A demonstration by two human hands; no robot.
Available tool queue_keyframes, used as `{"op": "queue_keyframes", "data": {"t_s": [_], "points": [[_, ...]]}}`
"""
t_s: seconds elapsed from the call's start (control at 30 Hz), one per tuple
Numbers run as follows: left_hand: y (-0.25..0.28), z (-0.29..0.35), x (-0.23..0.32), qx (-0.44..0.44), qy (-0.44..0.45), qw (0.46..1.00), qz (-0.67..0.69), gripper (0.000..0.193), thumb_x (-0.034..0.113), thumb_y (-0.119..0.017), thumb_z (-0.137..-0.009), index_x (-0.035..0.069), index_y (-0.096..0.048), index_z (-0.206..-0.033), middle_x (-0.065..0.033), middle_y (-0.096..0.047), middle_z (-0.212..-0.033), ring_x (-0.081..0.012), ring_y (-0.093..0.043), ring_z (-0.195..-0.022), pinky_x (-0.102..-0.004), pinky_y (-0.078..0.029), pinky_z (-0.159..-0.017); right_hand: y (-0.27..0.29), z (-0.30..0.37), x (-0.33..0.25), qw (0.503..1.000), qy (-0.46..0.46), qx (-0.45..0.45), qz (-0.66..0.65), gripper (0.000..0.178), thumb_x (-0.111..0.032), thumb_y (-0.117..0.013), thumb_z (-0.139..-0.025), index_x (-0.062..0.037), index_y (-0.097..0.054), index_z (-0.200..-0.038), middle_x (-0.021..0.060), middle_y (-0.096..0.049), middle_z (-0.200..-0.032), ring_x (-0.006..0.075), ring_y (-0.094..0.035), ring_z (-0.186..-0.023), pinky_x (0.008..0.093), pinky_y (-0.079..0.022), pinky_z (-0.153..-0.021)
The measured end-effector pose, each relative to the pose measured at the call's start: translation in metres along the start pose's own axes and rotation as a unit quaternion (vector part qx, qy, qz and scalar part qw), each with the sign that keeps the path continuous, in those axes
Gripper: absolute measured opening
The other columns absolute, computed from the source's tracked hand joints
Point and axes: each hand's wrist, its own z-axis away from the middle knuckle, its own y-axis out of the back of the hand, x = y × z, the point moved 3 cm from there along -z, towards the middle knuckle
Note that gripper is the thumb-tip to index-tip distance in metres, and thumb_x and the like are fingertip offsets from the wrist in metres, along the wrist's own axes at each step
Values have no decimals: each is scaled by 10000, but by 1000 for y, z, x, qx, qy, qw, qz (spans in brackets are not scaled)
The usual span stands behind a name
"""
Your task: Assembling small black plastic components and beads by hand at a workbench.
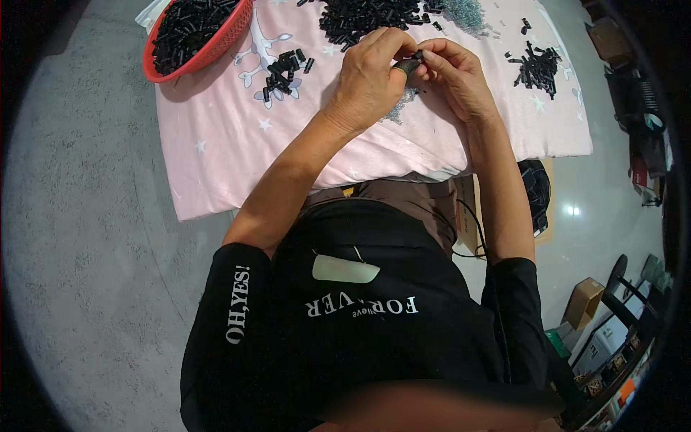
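Observation:
Both of my hands meet over the far middle of the pink cloth, fingertips pinched together around a small black piece [417, 55]. My left hand [367, 78] is closed, and a dark cover sits on its thumb. From the other side, my right hand [461, 75] grips the piece between thumb and forefinger. How the piece is made is too small to tell. Just below the fingers lies a small heap of shiny silvery bits [397, 111], partly hidden by my left hand. Beyond my hands is a big pile of short black cylindrical parts [353, 20].
A red basket [241, 32] of black parts stands at the far left, near a small black group [284, 72]. More silvery bits [466, 16] lie at the back. Thin black pieces [538, 70] are heaped on the right of the pink cloth [216, 162]. A cable [471, 216] hangs below.

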Motion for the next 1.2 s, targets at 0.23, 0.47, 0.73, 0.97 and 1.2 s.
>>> {"op": "queue_keyframes", "data": {"t_s": [0.23, 0.47, 0.73, 0.97, 1.2], "points": [[-1, 0, 0, 6, 2, 1000, 0, 294, -97, -542, -762, 13, -620, -1023, -105, -667, -957, -207, -688, -878, -318, -587, -701, -2, 1, 0, 1000, -4, -17, -5, 163, -76, -621, -956, 10, -667, -1086, 45, -689, -866, 75, -655, -730, 180, -553, -672], [-2, -1, 0, 37, -31, 997, -55, 266, -77, -603, -737, 18, -633, -984, -106, -651, -897, -221, -677, -817, -318, -578, -667, -9, 2, -2, 999, -30, -32, -18, 219, -127, -614, -970, 13, -670, -1129, 41, -682, -868, 86, -629, -733, 203, -523, -671], [1, 0, -1, 31, -28, 998, -50, 286, -81, -607, -715, 30, -660, -973, -89, -643, -888, -202, -652, -798, -316, -543, -710, -8, 4, 3, 999, -19, -26, -10, 225, -121, -599, -976, 13, -668, -1143, 65, -695, -902, 96, -645, -764, 205, -526, -701], [27, 9, -23, 27, 78, 996, -30, 218, -46, -593, -803, 15, -666, -999, -71, -653, -899, -134, -629, -786, -266, -521, -705, -8, 1, -2, 999, -11, -31, 2, 207, -88, -543, -1001, 13, -638, -1154, 107, -702, -953, 103, -663, -784, 205, -554, -732], [37, 24, -39, 30, 76, 995, -58, 233, -94, -562, -743, 26, -660, -918, -127, -648, -843, -291, -663, -771, -357, -531, -711, -8, 1, -1, 999, -12, -37, -14, 165, -91, -545, -1003, 6, -632, -1104, 94, -695, -950, 97, -659, -782, 196, -551, -725]]}}
